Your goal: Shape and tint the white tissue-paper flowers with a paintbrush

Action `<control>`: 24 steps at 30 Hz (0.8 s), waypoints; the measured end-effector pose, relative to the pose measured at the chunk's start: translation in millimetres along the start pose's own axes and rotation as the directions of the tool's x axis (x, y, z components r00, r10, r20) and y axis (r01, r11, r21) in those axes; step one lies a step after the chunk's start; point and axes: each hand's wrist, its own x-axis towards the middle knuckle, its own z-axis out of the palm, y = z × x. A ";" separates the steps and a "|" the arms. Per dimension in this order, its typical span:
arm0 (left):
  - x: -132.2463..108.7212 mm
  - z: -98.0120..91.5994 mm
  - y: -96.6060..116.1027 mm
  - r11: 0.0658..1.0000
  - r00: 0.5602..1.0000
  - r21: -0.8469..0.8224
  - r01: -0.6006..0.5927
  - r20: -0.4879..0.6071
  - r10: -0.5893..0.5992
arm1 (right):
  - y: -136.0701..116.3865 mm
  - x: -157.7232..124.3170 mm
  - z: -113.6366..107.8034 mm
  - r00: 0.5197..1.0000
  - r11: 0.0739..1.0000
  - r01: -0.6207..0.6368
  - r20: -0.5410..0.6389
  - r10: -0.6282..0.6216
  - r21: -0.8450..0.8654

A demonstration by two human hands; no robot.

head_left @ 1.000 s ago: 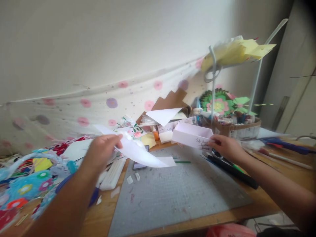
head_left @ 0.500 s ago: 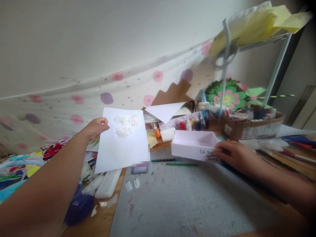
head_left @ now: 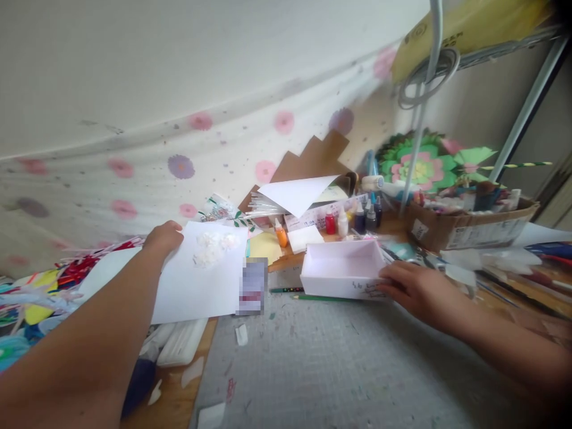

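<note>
My left hand [head_left: 164, 239] pinches the left edge of a white sheet of paper [head_left: 199, 295]. On its upper part sits a clump of small ruffled white pieces [head_left: 213, 249], too soft in focus to name. My right hand [head_left: 413, 290] grips the right end of an open white box [head_left: 326, 286] with handwriting on its front. The box's visible inside is bare. Just below and left of it, a green pencil [head_left: 328, 297] and a dark dotted pencil [head_left: 286, 290] lie on the grey mat [head_left: 330, 369]. A blurred-out rectangular item [head_left: 252, 286] lies at the paper's right edge.
Small bottles, orange [head_left: 280, 233] and red [head_left: 329, 223] among them, stand behind the white box. A cardboard box [head_left: 473, 226] full of supplies is at the right, near paper flowers [head_left: 417, 170]. Coloured strips [head_left: 89, 274] and a white case [head_left: 184, 342] lie at the left.
My left hand has lowered the sheet and moved it left, tilting it flatter. The white box has shifted slightly left and down in view, still in my right hand. The camera view has shifted too.
</note>
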 end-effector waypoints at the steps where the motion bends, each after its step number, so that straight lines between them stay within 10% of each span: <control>1: -2.0 -1.1 11.8 0.999 0.999 0.015 0.030 -0.017 -0.030 | 0.1 0.9 -0.1 1.000 1.000 0.000 -0.008 0.000 -0.021; 5: -42.7 6.5 82.8 0.999 0.993 0.008 -0.039 -0.113 0.040 | 7.8 5.7 -3.7 0.997 0.995 -0.027 -0.079 0.020 -0.092; 9: -134.6 17.5 125.7 0.966 0.966 -0.060 -0.253 0.048 0.256 | 23.1 7.2 -5.3 0.994 0.993 -0.056 -0.096 0.046 -0.102; 14: -232.4 24.1 74.7 0.988 0.808 -0.142 -0.061 0.574 0.132 | 16.1 -2.5 -7.6 0.993 0.998 -0.038 -0.114 0.032 -0.050; 18: -275.7 30.1 46.6 0.990 0.829 -0.138 0.030 0.557 0.053 | -22.1 -21.2 -12.5 0.990 0.987 0.120 -0.081 -0.111 0.112; 24: -290.4 37.6 60.7 0.972 0.913 -0.226 -0.065 0.380 0.149 | -72.0 -66.6 -8.8 0.952 0.946 0.266 0.104 -0.288 0.186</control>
